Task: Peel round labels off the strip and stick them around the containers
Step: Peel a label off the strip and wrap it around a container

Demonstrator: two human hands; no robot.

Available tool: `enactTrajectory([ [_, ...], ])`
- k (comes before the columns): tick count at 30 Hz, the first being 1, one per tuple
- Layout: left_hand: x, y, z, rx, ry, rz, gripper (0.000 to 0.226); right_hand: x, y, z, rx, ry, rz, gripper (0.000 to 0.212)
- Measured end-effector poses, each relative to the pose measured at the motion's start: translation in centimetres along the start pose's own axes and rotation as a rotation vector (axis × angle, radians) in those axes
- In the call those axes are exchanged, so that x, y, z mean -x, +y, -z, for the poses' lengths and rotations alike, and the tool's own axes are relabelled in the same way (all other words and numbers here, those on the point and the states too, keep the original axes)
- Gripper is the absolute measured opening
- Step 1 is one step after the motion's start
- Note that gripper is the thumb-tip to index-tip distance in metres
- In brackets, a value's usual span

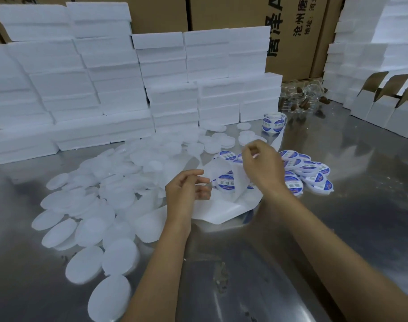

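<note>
A white backing strip (223, 205) is held up over a steel table (337, 182), and one round blue-and-white label (226, 181) is seen on it between the two hands. The strip's lower end is crumpled on the table just below that label. The left hand (186, 189) is placed just left of the label, its fingers curled and pinching the strip's edge. The right hand (261, 163) is raised above and right of the label, thumb and forefinger pinched narrowly together on the strip's upper part; whether a peeled label is held there cannot be told.

Right of the label, a heap of labelled round containers (312, 170) is piled, about a dozen, partly hidden by the right hand. Left of the label, unlabelled translucent white containers (86, 228) are spread, several dozen, too overlapped for an exact count. Beyond the label, one roll of labels (273, 123) is stood on edge. Behind it, white foam boxes (128, 77) are stacked, with brown cartons (291, 31) further back.
</note>
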State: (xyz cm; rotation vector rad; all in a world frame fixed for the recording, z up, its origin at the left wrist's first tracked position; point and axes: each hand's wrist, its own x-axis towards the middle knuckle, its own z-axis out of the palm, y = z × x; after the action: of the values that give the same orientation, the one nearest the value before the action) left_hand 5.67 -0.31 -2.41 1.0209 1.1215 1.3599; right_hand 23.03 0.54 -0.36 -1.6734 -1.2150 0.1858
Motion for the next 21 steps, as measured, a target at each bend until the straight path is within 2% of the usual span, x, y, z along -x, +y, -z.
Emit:
enactTrajectory([
  [3, -1.1, -0.1, 0.5, 0.051, 0.029, 0.027, 0.027, -2.6, -1.5, -3.5, 0.085, -0.126, 0.137, 0.016],
  [5, -1.7, -0.2, 0.6, 0.101, 0.042, 0.054, 0.026, -4.4, -2.1, -6.3, 0.151, -0.24, 0.185, 0.025],
  [10, -2.8, -0.5, 1.1, 0.226, 0.027, 0.089, 0.024, -8.4, -2.6, -11.9, 0.415, -0.581, 0.194, 0.043],
  [13, -3.2, -0.7, 1.0, 0.221, 0.034, 0.096, 0.027, -9.2, -2.3, -13.9, 0.486, -0.544, 0.21, 0.037],
  [17, -3.4, -0.8, 1.1, 0.238, 0.03, 0.111, 0.029, -9.1, -2.2, -14.7, 0.578, -0.397, 0.373, 0.024],
  [21, -3.2, -0.7, 1.1, 0.246, 0.025, 0.115, 0.029, -8.9, -2.2, -14.2, 0.512, -0.385, 0.361, 0.023],
])
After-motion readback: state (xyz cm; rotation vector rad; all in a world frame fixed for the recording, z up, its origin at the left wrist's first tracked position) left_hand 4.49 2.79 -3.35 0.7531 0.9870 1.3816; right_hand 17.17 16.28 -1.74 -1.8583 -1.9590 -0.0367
